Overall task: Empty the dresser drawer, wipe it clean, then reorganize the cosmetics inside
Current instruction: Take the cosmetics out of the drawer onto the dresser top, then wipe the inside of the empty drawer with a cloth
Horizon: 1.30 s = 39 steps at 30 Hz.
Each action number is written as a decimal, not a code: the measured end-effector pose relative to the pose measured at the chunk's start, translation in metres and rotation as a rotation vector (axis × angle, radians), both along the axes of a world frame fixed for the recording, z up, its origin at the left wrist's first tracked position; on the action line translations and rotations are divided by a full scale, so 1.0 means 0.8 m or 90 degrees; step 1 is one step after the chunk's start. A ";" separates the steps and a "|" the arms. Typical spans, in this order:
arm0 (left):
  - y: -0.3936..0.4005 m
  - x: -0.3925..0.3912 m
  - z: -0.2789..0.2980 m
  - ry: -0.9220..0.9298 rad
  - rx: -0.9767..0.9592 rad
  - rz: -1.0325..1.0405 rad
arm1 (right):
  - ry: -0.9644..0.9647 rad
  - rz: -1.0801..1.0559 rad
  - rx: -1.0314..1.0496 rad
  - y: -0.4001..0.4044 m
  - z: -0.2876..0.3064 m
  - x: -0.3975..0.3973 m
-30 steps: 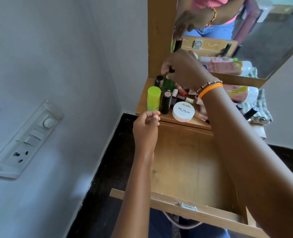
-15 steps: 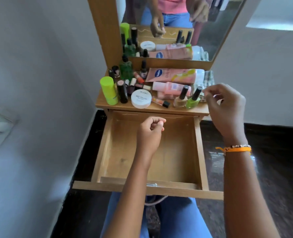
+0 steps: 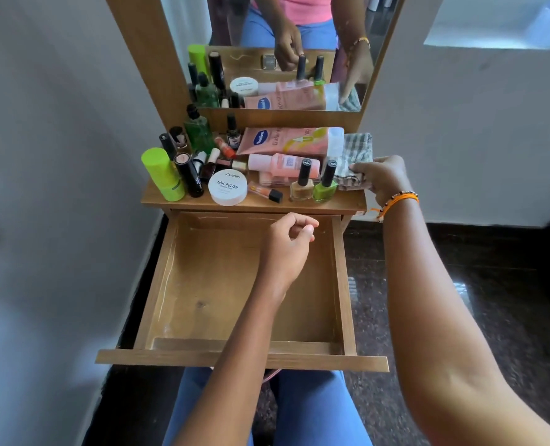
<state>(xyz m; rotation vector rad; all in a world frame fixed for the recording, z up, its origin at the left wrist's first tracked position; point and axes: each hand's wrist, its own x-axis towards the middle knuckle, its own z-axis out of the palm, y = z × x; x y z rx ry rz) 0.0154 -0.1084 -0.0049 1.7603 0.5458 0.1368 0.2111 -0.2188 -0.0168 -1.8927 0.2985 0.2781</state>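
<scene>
- Drawer (image 3: 202,284) stood pulled out toward the person, bare wood inside.
- Left hand (image 3: 288,243) hung over its far right part, fingers loosely curled, holding nothing.
- Right hand (image 3: 383,178) pinched the checked cloth (image 3: 355,152) at the table's (image 3: 267,206) right end.
- Cosmetics crowded the table; white nail polish jar (image 3: 228,187) near the front edge.

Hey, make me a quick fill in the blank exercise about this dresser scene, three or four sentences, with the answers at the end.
1. The drawer is pulled out and holds ____ cosmetics.
2. The right hand grips the checked ____ on the dresser top.
3. The white jar is labelled nail ____.
4. The left hand hovers over the drawer and holds ____.

Missing words: no; cloth; polish; nothing
</scene>
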 end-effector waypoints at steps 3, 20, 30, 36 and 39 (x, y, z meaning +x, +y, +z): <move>-0.002 0.003 -0.001 0.001 -0.005 -0.006 | 0.010 -0.026 0.060 -0.005 0.001 -0.001; -0.003 0.012 -0.003 -0.004 -0.008 -0.027 | -0.033 -0.151 0.219 -0.030 -0.001 -0.031; -0.005 -0.021 -0.023 0.031 -0.042 -0.076 | -0.139 -0.247 0.260 -0.041 -0.008 -0.168; 0.025 -0.059 -0.042 0.085 -0.030 -0.024 | -0.086 0.038 0.107 0.008 -0.018 -0.242; 0.056 -0.085 -0.047 0.135 0.040 0.033 | -0.146 0.156 -0.108 0.037 -0.015 -0.249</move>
